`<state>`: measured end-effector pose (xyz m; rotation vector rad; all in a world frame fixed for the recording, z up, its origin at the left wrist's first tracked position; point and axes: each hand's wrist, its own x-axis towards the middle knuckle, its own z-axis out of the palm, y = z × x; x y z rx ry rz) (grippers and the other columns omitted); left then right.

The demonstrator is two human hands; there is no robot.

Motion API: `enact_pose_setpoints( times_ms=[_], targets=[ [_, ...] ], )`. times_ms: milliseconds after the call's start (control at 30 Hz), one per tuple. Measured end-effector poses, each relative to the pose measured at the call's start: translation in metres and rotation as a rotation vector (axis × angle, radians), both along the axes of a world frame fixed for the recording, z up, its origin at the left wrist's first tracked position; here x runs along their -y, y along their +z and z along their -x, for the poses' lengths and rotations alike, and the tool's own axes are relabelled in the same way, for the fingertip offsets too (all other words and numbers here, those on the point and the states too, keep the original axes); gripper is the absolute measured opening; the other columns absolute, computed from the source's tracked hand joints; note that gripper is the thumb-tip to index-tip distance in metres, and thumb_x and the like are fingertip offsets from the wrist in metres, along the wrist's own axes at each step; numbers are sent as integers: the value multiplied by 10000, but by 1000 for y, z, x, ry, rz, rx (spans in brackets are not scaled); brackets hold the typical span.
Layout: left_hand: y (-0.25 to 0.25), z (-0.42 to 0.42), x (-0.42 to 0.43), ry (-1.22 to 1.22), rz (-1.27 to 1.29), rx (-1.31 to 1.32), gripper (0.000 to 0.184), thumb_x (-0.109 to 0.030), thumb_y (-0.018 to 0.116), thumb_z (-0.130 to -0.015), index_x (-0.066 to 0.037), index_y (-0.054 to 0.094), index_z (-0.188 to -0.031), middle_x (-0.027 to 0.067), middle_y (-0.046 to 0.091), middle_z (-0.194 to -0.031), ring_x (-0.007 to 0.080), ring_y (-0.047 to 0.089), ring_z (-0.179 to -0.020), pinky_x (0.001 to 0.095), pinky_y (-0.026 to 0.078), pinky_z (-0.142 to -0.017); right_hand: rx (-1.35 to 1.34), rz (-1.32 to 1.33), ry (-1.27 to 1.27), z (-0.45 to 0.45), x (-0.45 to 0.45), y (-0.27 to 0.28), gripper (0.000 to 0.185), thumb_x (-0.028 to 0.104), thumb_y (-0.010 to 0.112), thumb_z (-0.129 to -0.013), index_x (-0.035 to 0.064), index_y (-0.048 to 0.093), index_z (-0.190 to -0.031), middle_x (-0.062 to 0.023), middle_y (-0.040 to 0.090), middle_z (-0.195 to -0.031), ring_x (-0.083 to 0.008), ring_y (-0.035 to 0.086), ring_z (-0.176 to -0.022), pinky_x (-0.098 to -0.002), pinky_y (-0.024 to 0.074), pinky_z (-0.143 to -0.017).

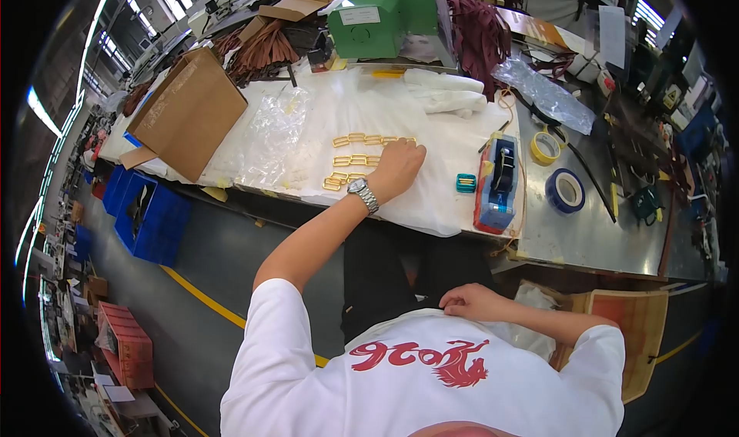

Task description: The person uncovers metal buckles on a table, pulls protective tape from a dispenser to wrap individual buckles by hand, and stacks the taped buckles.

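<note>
My left hand (pixel 399 168), with a metal wristwatch (pixel 362 194) on its wrist, is over the white-covered table. Its fingers are closed at the right end of the far row of gold rectangular buckles (pixel 372 140), and a bit of gold shows just beyond the fingertips. Closer to me lie a middle row of buckles (pixel 353 161) and a shorter, slanted group of them (pixel 333 181). My right hand (pixel 473 303) rests on my lap at the shirt hem, its fingers loosely laid out and holding nothing visible.
Right of my left hand are a small teal box (pixel 466 182) and a blue tape dispenser (pixel 499 183). Yellow (pixel 545 148) and blue tape rolls (pixel 565 190) lie on the metal surface. A cardboard box (pixel 188 114) stands left, white gloves (pixel 446 92) and a green machine (pixel 373 21) behind.
</note>
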<state>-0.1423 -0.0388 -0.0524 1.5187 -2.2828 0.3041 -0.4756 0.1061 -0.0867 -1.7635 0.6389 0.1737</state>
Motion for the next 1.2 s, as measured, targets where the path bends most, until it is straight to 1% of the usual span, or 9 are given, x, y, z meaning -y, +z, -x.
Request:
enact_pose_setpoints(
  times_ms=[133,200,233,300,333,400,733,933,1200],
  targets=[
    [3,2,-1,102,-99,-157,64,-60,670,-919,-10,663,-881,173,719,-903,362,703,-917,490,557,-812,-7,121,67,-2,-3,-10,268,207,731,-1025,26,776,-1217,-143,820,-1057,-255,796,-979,-376,609,-891],
    [9,-5,-6,118,-156,-497,74,-74,743,-889,-4,720,-881,203,733,-851,350,717,-856,454,560,-762,-6,152,67,-3,-6,-10,271,211,731,-1026,29,774,-1222,-145,819,-1051,-266,794,-972,-383,608,-889],
    [12,-9,-6,115,-159,-498,74,-74,743,-889,-4,720,-881,203,733,-851,350,717,-856,454,560,-762,3,100,-1,-2,-7,-8,266,192,723,-1030,19,769,-1227,-140,819,-1049,-247,791,-969,-371,608,-891],
    [18,-17,-7,104,-331,-789,151,-120,825,-881,9,755,-916,124,744,-818,225,681,-767,377,541,-725,14,42,-71,2,-10,-10,262,172,714,-1033,9,764,-1233,-136,820,-1048,-227,788,-966,-359,607,-892],
    [23,-21,-11,103,-336,-787,151,-120,825,-881,9,755,-916,124,744,-818,225,681,-767,377,541,-725,51,-75,-158,9,-11,-17,255,142,704,-1037,-2,755,-1241,-131,819,-1042,-201,781,-968,-347,607,-897],
    [36,-25,-19,32,-517,-1033,161,-156,850,-929,-23,772,-975,-13,730,-876,81,600,-764,274,516,-724,89,-189,-250,20,-11,-20,250,112,694,-1041,-14,747,-1250,-126,819,-1036,-176,774,-970,-335,606,-901],
    [49,20,-81,-16,-1003,-1623,128,-171,836,-989,-72,768,-1034,-42,704,-909,55,577,-771,224,499,-714,183,-406,-462,40,-15,-3,239,95,658,-1091,-46,717,-1274,-101,796,-1061,-135,745,-986,-296,605,-929],
    [58,35,-99,-44,-1095,-1701,132,-163,816,-1008,-66,760,-1079,-31,706,-944,62,598,-790,225,525,-754,251,-272,-486,39,-8,51,218,85,656,-1092,-29,719,-1266,-80,789,-1037,-114,732,-983,-282,592,-922],
    [52,55,-102,-47,-1029,-1699,121,-149,747,-1056,-34,732,-1092,-1,692,-931,85,612,-794,269,527,-769,494,95,-973,86,41,105,225,112,643,-1102,-9,773,-1239,-43,759,-993,-85,670,-843,-247,564,-796]
  ],
)
